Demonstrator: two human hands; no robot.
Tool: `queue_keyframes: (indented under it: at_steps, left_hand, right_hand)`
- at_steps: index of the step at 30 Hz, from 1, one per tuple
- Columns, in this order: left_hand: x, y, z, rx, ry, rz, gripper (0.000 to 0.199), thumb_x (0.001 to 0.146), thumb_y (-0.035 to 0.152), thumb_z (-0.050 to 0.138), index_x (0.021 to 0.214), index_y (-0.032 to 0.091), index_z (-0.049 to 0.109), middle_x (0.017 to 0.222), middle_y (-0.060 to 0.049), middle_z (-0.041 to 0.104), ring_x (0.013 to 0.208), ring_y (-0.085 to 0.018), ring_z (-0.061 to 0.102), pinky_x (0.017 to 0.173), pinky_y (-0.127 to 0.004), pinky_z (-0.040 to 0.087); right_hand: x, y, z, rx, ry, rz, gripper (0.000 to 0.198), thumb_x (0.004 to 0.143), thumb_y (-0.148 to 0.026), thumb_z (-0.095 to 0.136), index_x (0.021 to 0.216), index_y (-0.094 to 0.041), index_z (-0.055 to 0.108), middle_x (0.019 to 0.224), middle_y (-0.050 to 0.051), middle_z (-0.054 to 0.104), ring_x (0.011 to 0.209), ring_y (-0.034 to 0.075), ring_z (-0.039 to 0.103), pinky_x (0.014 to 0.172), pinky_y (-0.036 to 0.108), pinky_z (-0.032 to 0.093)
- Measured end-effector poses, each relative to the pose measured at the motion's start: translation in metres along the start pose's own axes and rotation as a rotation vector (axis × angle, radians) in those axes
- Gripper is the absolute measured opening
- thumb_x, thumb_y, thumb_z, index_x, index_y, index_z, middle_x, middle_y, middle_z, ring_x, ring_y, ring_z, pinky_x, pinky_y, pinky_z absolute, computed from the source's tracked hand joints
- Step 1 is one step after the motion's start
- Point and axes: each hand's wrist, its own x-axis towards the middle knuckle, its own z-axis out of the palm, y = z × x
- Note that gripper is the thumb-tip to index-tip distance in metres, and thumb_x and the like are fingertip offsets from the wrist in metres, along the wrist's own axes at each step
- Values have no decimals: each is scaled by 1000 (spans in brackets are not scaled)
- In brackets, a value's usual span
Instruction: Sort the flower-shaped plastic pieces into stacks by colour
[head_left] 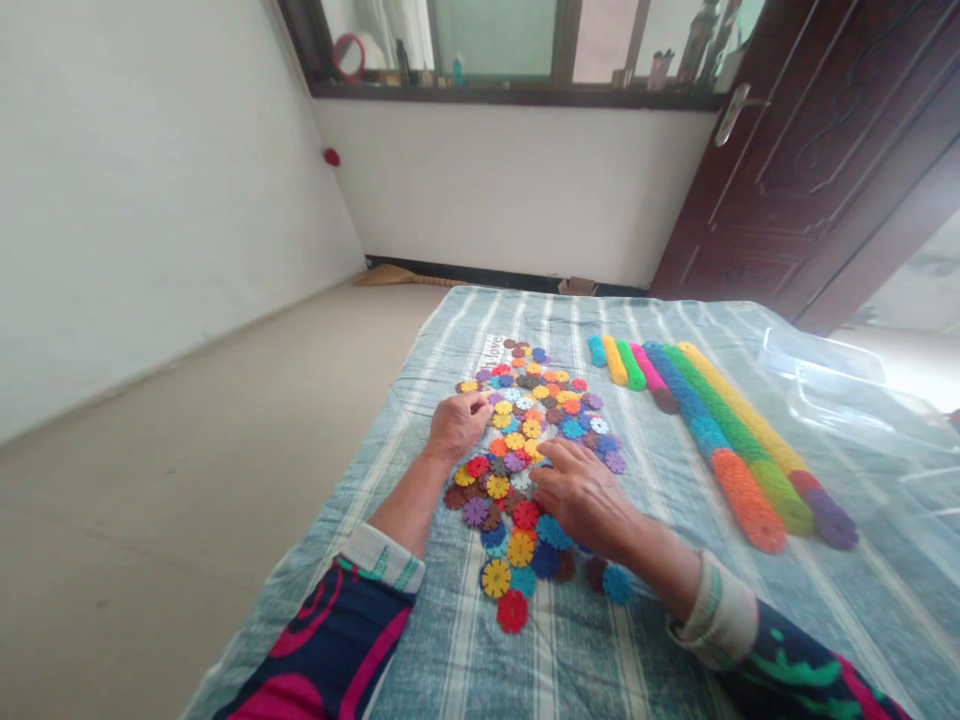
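Observation:
A spread of colourful notched plastic discs point(496, 487) lies in a loose heap on the striped cloth, in yellow, red, blue, purple, brown, orange and white. My left hand point(457, 427) is at the heap's left edge, thumb and fingertips pinched together; what lies between them is too small to make out. Over the right side of the heap is my right hand point(581, 490), palm down. Its fingers are bent and somewhat apart, with the tips at the discs near a yellow disc point(533, 449). The hand hides some discs beneath it.
To the right lie long rows of stacked discs: a blue-to-orange row point(701, 430), a green row point(739, 445) and a yellow-to-purple row point(765, 432). Shorter stacks point(615, 362) lie farther back. Clear plastic boxes point(862, 400) stand at the right of the striped cloth point(420, 620).

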Motion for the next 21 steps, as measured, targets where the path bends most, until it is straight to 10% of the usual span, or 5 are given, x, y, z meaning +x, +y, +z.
queue_keyframes:
  at_steps: [10, 21]
  left_hand:
    - [-1, 1, 1, 23, 0, -2, 17, 78, 30, 54, 67, 20, 60, 67, -1, 65, 66, -15, 57, 69, -25, 42]
    - [-2, 3, 0, 46, -5, -10, 16, 80, 30, 55, 69, 20, 62, 68, -1, 66, 65, -15, 58, 69, -26, 43]
  right_hand:
    - [15, -31, 9, 13, -37, 35, 20, 87, -34, 74, 78, -16, 71, 103, 11, 63, 108, 28, 53, 89, 39, 46]
    - [12, -26, 8, 248, 15, 82, 12, 78, -11, 74, 79, -18, 64, 102, 9, 65, 103, 25, 58, 88, 37, 47]
